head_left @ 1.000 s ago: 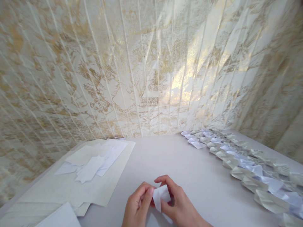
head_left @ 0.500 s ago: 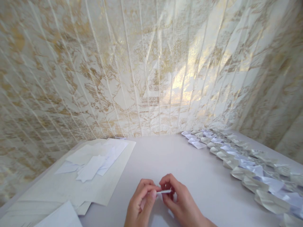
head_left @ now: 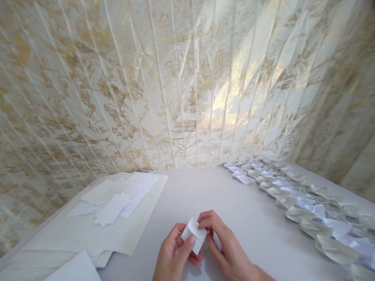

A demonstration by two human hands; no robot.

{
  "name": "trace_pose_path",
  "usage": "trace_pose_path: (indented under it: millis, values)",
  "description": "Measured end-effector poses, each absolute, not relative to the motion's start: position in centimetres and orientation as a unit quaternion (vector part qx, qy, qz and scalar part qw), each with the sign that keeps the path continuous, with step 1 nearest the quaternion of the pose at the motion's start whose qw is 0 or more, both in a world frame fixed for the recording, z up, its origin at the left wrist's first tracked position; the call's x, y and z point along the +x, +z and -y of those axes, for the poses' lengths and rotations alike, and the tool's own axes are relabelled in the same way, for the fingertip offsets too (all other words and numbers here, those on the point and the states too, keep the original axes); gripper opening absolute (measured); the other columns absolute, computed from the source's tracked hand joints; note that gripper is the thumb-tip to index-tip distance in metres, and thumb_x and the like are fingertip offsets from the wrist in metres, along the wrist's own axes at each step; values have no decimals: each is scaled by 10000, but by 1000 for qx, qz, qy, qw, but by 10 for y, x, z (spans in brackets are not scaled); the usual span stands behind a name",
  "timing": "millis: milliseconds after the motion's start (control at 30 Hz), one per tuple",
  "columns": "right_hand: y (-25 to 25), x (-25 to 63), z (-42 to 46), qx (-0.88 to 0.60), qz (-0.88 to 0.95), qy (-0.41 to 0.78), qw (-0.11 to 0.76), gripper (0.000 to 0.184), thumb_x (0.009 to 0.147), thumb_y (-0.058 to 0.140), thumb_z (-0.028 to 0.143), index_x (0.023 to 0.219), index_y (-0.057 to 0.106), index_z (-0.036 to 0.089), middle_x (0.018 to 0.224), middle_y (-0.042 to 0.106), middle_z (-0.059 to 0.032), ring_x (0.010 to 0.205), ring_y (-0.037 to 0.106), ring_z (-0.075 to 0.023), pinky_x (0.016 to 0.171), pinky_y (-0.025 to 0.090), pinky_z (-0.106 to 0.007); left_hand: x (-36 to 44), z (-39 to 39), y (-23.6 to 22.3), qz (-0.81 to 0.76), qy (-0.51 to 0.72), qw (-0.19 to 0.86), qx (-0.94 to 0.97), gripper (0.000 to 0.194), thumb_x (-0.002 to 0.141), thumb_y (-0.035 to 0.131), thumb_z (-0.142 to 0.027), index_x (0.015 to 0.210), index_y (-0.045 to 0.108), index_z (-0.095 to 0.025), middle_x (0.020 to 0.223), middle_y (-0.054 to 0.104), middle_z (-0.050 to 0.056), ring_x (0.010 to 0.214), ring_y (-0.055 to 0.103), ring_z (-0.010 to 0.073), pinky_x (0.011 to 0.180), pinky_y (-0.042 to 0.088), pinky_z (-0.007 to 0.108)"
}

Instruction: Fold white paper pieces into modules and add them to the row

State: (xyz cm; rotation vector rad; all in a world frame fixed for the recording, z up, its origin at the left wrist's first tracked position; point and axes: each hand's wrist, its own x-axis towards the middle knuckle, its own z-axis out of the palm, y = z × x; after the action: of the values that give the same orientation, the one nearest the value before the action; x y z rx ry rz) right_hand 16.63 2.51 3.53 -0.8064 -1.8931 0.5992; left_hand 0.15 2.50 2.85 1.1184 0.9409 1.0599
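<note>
A small piece of folded white paper (head_left: 198,235) is held between my two hands above the table, near the bottom middle of the head view. My left hand (head_left: 178,249) pinches it from the left, thumb on the top face and fingers curled beneath. From the right, my right hand (head_left: 224,244) grips its upper right edge with bent fingers. Creases and a flap show on the paper's upper face. Part of its edge is hidden behind the right fingers.
At the left lie large paper sheets (head_left: 146,210) with smaller white scraps (head_left: 113,208) on top and a white stack (head_left: 77,269) nearer me. Rows of folded paper pieces (head_left: 316,226) line the table's right side. A patterned curtain (head_left: 152,86) hangs behind the table (head_left: 202,191).
The folded paper has turned from edge-on to show its broad face towards me. My left thumb now lies across it, and my right fingers have shifted to its upper right edge.
</note>
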Motion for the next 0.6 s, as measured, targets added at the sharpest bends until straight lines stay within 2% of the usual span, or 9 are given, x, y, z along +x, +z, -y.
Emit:
trace_pose_path:
  millis: [200, 367, 467, 600]
  values:
    - [36, 165, -25, -382, 782, 203, 449, 275, 852, 532, 119, 1092, 465, 235, 1019, 565, -28, 863, 566, -162, 747, 453, -255, 1, -20, 27, -429, 433, 565, 556, 506, 813, 595, -621, 1030, 605, -165, 763, 717, 26, 664, 638, 161, 627, 484, 233]
    - [30, 165, -27, -435, 786, 154, 411, 217, 867, 525, 128, 1050, 470, 232, 925, 593, -11, 800, 566, -168, 728, 444, -267, 1, -15, 29, -457, 402, 551, 571, 564, 818, 536, -666, 1087, 577, -173, 834, 742, 38, 669, 653, 172, 651, 488, 241]
    - [30, 166, -27, -430, 803, 127, 393, 152, 903, 484, 151, 1036, 487, 225, 879, 612, -18, 773, 577, -175, 710, 440, -277, 2, -16, 30, -463, 403, 550, 566, 545, 805, 556, -664, 1047, 571, -177, 758, 714, 15, 646, 629, 160, 637, 489, 231]
    - [33, 164, -25, -417, 813, 114, 391, 69, 938, 444, 171, 917, 481, 226, 812, 633, -12, 713, 585, -166, 673, 432, -269, 2, -19, 26, -454, 407, 576, 544, 498, 790, 575, -671, 906, 567, -187, 617, 606, -35, 582, 565, 134, 578, 483, 220]
